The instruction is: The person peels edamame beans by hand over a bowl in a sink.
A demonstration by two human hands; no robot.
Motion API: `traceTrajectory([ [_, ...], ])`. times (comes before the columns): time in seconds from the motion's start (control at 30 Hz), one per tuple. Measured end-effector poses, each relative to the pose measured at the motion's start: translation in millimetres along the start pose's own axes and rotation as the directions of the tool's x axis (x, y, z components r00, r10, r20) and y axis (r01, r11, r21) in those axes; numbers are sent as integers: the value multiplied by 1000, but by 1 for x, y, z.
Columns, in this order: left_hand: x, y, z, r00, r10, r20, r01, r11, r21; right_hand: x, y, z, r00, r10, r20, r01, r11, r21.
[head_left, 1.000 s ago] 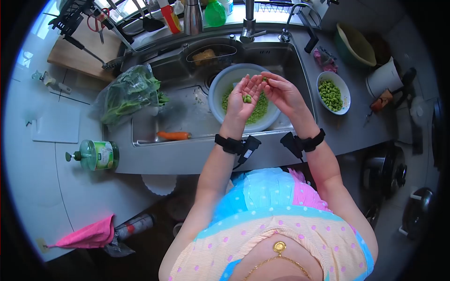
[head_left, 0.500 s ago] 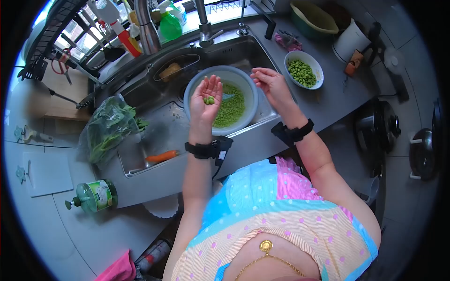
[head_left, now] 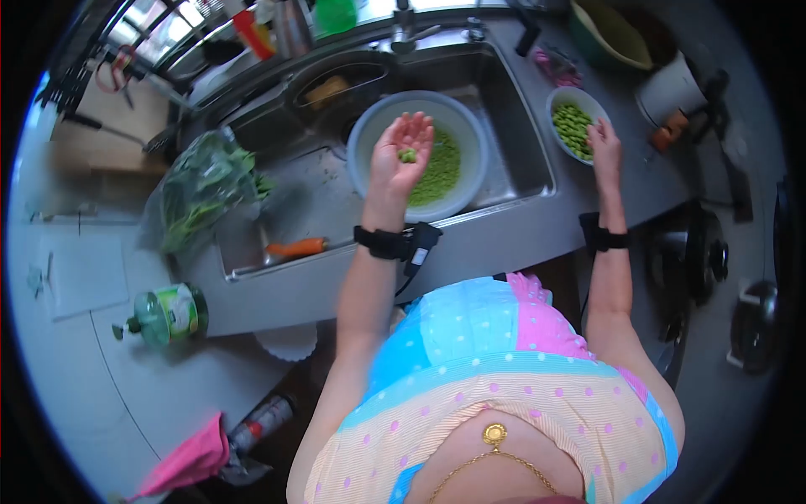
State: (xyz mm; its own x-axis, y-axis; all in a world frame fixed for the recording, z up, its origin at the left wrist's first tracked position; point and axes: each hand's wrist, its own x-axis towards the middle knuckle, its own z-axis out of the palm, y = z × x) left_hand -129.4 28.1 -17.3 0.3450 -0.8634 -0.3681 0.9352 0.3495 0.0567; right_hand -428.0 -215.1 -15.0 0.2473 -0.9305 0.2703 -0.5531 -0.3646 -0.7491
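My left hand (head_left: 401, 160) is cupped palm up over a large pale basin (head_left: 477, 160) in the sink, with a few green beans (head_left: 408, 156) lying in the palm. Many small green pieces (head_left: 441, 172) fill the bottom of the basin. On the counter to the right, my right hand (head_left: 606, 147) is at the right rim of a small white bowl (head_left: 598, 110) of green beans (head_left: 572, 128). Its fingers are pressed together, and whatever they hold is too small to make out.
A plastic bag of leafy greens (head_left: 210, 189) rests at the sink's left edge, and a carrot (head_left: 297, 248) lies inside the sink. A soap bottle (head_left: 172, 315) stands front left. The faucet (head_left: 404, 29) is behind the basin; a white container (head_left: 670, 89) stands right of the bowl.
My right hand has moved from beside the basin to the small bowl on the right. My left hand remains cupped over the basin with beans in it. The whole view has shifted.
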Motion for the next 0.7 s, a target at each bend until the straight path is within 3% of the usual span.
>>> traceTrajectory([
  [0.07, -1, -4, -1, 1000, 16, 22, -16, 1000, 7, 0, -8, 9, 994, -91, -58, 92, 995, 27],
  [0.2, -14, -5, 9, 987, 18, 160, -22, 1000, 22, -38, -104, 34, 953, -101, 284, 4, 946, 323],
  [0.3, -18, -8, 11, 975, 46, 219, -59, 997, 55, -75, -158, 64, 816, -226, 532, -18, 910, 414],
  [0.37, -20, -9, 12, 969, 80, 233, -103, 991, 88, -93, -184, 81, 747, -361, 558, 88, 886, 456],
  [0.47, -24, -10, 9, 961, 138, 238, -152, 988, 41, -109, -203, 111, 738, -493, 460, 236, 828, 509],
  [0.57, -30, -12, 11, 952, 179, 250, -218, 966, 139, -121, -210, 130, 693, -604, 394, 439, 787, 433],
  [0.7, -30, -9, 4, 951, 201, 235, -232, 966, 116, -120, -206, 134, 656, -557, 509, 344, 821, 455],
])
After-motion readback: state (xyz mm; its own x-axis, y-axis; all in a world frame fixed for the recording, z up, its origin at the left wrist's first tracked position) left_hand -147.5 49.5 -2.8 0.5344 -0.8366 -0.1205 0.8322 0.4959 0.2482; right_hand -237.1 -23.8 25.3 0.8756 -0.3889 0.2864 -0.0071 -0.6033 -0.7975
